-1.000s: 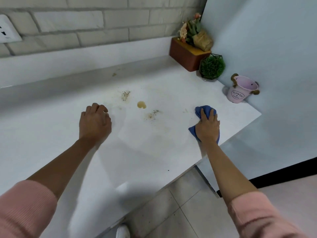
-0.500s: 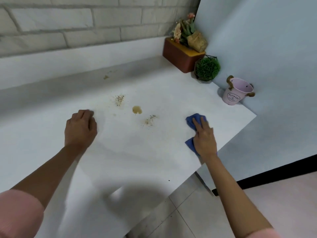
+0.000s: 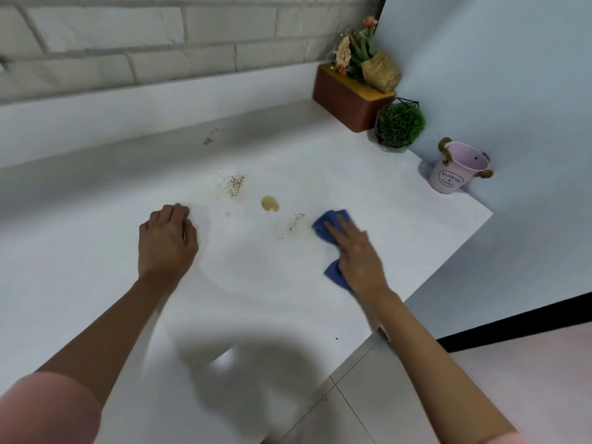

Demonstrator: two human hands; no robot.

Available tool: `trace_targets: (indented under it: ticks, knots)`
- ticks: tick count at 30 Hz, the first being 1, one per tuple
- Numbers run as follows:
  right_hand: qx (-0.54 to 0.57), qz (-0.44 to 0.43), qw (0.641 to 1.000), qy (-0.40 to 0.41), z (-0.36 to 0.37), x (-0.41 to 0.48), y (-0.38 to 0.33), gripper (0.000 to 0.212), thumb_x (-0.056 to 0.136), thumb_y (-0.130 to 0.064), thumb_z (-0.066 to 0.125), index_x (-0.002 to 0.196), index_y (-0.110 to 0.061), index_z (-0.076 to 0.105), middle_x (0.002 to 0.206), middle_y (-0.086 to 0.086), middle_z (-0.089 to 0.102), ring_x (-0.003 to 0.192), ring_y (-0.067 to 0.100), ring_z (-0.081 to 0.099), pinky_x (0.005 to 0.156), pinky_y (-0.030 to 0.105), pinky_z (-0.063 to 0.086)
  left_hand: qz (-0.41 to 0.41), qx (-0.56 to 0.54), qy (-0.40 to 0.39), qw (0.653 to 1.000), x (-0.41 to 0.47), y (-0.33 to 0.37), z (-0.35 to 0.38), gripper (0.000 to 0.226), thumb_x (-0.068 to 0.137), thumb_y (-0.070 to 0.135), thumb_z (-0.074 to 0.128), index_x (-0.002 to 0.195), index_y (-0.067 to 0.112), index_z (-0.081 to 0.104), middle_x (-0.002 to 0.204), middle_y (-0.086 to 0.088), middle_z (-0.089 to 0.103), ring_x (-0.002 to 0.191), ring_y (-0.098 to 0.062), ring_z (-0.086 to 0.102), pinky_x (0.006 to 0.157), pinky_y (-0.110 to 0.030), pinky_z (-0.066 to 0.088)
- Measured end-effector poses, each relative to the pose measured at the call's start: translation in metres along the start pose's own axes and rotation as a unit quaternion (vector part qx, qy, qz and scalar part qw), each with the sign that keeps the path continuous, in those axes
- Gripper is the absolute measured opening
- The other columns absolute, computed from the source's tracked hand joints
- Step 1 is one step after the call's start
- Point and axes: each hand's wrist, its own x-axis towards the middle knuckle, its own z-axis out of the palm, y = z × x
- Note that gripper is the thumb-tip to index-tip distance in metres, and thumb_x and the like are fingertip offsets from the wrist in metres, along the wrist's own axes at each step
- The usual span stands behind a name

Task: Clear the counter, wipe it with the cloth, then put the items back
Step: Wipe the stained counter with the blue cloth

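Right grip [image 3: 355,251] flat atop blue cloth [image 3: 333,219], pressing counter [image 3: 288,299].

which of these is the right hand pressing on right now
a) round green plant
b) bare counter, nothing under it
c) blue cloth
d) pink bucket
c: the right hand lies flat, fingers straight, on the blue cloth, while the pink bucket and the round green plant stand apart from it by the wall.
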Motion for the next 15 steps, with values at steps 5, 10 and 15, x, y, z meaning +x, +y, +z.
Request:
trace_targets:
  ticks: [5, 10, 15]
  knots:
    - [-0.089, 0.102, 0.991, 0.013, -0.002, 0.039, -0.001, 0.064, 0.087, 0.002, 0.04, 0.147, -0.013, 0.026, 0.157, 0.008, 0.022, 0.144, 0.023, 0.022, 0.119, 0.037, 0.013, -0.008, 0.0, -0.002, 1.0, 0.001, 0.001, 0.002, 0.017, 0.09, 0.007, 0.047, 0.103, 0.003, 0.057, 0.102, -0.016, 0.059, 0.091, -0.037, 0.05, 0.081, -0.044, 0.036]
    - [-0.016, -0.006, 1.0, -0.005, 0.043, 0.006, -0.056, 0.07, 0.082, 0.009, 0.041, 0.146, -0.017, 0.029, 0.157, 0.008, 0.022, 0.147, 0.027, 0.015, 0.121, 0.039, 0.01, -0.01, 0.003, -0.003, 1.0, 0.002, -0.001, 0.004, 0.016, 0.089, 0.007, 0.048, 0.103, 0.005, 0.055, 0.099, -0.014, 0.059, 0.089, -0.036, 0.05, 0.079, -0.044, 0.037]
    - [-0.126, 0.005, 0.991, -0.042, 0.039, 0.088, -0.045, 0.068, 0.089, -0.005, 0.039, 0.15, -0.018, 0.013, 0.159, 0.005, 0.014, 0.145, 0.024, 0.016, 0.118, 0.039, 0.018, -0.009, 0.01, -0.001, 1.0, 0.002, -0.001, 0.004, 0.017, 0.089, 0.006, 0.051, 0.105, 0.005, 0.056, 0.101, -0.014, 0.061, 0.089, -0.036, 0.053, 0.077, -0.044, 0.039]
